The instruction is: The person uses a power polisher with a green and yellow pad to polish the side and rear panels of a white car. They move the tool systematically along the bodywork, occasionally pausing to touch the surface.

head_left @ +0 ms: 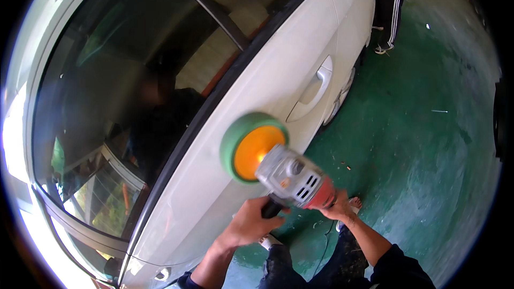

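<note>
A car polisher (292, 176) with a grey metal head and a red body is held between my two hands. Its round green foam pad (229, 150) with an orange backing plate (256, 152) lies against the white car door (214, 182), below the window. My left hand (251, 222) is closed around the black side handle (272, 207). At the rear of the red body, my right hand (338, 207) grips the polisher; its fingers are partly hidden behind the tool.
The door handle (317, 93) sits just beyond the pad. Dark window glass (134, 91) fills the left side. A person in black striped trousers (388, 10) stands at the car's far end. A cord (325, 246) trails over the green floor (417, 144) by my feet.
</note>
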The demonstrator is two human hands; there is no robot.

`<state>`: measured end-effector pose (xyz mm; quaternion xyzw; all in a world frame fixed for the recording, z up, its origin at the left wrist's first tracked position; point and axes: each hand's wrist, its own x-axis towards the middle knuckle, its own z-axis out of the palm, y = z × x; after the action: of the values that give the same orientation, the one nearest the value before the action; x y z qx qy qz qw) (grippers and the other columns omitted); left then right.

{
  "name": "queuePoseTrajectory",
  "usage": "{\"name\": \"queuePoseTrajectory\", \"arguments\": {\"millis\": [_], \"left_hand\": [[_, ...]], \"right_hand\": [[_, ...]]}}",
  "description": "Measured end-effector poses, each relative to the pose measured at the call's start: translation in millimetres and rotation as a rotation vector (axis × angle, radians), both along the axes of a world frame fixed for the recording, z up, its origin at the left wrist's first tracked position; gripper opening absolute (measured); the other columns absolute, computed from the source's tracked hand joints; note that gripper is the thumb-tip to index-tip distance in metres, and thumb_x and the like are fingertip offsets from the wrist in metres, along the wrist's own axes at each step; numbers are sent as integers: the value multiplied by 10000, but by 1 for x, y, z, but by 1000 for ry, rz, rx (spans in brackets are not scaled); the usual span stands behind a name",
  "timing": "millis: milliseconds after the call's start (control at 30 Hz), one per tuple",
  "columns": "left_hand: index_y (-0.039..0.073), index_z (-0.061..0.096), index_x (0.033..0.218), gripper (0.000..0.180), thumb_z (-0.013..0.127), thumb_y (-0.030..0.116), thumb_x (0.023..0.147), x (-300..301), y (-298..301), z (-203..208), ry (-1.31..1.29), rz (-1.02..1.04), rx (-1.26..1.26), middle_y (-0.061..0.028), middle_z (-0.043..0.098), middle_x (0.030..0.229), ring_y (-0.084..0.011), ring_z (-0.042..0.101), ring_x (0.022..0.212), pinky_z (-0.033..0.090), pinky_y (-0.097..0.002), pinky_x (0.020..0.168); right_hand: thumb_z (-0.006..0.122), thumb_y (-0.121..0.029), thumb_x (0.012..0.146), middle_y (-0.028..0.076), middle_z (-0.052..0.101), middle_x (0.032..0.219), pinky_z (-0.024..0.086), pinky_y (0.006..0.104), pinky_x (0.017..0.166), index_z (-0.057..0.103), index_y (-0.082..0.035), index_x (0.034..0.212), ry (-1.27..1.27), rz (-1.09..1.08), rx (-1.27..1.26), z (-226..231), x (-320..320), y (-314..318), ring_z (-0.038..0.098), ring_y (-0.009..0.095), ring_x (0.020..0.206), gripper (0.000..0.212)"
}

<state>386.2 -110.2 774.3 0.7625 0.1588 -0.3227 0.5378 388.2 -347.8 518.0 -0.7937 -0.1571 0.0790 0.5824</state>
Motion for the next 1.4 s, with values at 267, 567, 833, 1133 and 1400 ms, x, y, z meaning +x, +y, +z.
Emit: {"name": "queuePoseTrajectory", "arguments": {"millis": [267,567,833,1133,1400], "left_hand": [[13,674,1093,291,723,171,854,-10,27,-15,138,-38,-175,-5,586,700,-76,524,547,433,-259,518],[17,718,1060,271,768,97,806,-201,112,-47,75,76,156,-20,632,701,-75,559,574,450,-245,537],[12,719,1108,328,711,58,783,-221,98,-3,182,25,362,-69,714,763,-91,582,566,438,-255,472],[-15,720,1026,251,707,7,777,-41,-7,-29,126,170,-23,-30,600,637,-79,523,487,400,-230,458],[-47,693,1027,230,682,16,806,71,-93,-52,115,205,-369,-15,546,586,-71,474,440,346,-234,395]], "right_hand": [[857,-172,720,101,764,917,580,353,727,713,-39,977,164,-39,126,1,-38,47,741,177,852,323],[831,-179,752,105,699,1173,524,323,957,656,-53,1190,1616,41,1203,-56,-170,152,663,179,1100,488],[843,-205,734,88,709,995,549,323,817,706,-105,1087,918,166,694,-146,-242,179,686,246,918,392],[846,-159,712,129,735,863,568,347,674,722,-74,979,103,120,-86,-16,-32,-31,739,276,791,307],[798,-189,673,168,703,833,553,390,646,695,-68,954,124,7,-231,89,93,-165,699,365,760,322]]}}
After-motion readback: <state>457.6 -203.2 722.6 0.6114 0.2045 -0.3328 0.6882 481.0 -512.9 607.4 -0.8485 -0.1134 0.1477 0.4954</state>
